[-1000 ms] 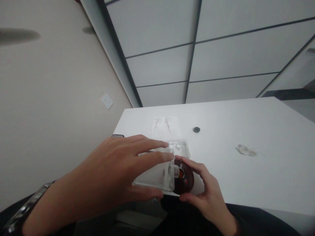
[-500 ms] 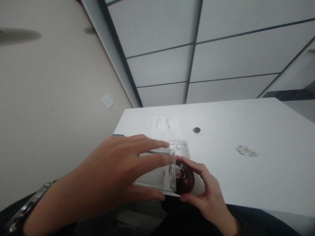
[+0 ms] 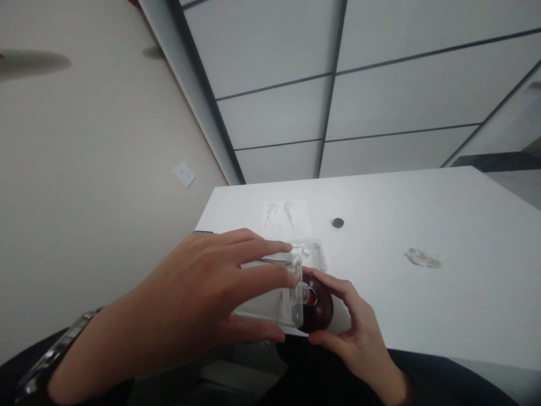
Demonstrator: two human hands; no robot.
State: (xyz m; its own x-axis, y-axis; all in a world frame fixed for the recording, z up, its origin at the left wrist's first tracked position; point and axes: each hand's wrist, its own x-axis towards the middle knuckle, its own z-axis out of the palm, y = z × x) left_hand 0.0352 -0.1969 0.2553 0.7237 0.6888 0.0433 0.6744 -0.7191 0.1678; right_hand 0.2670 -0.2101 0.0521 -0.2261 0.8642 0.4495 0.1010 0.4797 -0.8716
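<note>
My left hand point(image 3: 207, 287) grips a clear, square-sided bottle point(image 3: 268, 301) lying on its side, its neck pointing right. That neck meets the round opening of a dark red-brown bottle point(image 3: 321, 316), also tilted, with its mouth turned left towards the clear one. The fingers and thumb of my right hand point(image 3: 359, 330) wrap around the dark bottle from the right. Both bottles are held near the front edge of the white table. Whether liquid passes between them I cannot tell. Just behind lies another clear square bottle point(image 3: 316, 259).
Two clear pump heads point(image 3: 289, 212) lie on a pale sheet farther back. A dark round cap point(image 3: 337, 223) rests right of them, and crumpled clear plastic point(image 3: 422, 259) farther right. A dark flat object's edge point(image 3: 203, 232) shows behind my left hand. A wall stands at the left.
Almost nothing differs. My left hand and the clear bottle have shifted very slightly; both bottles remain mouth to mouth.
</note>
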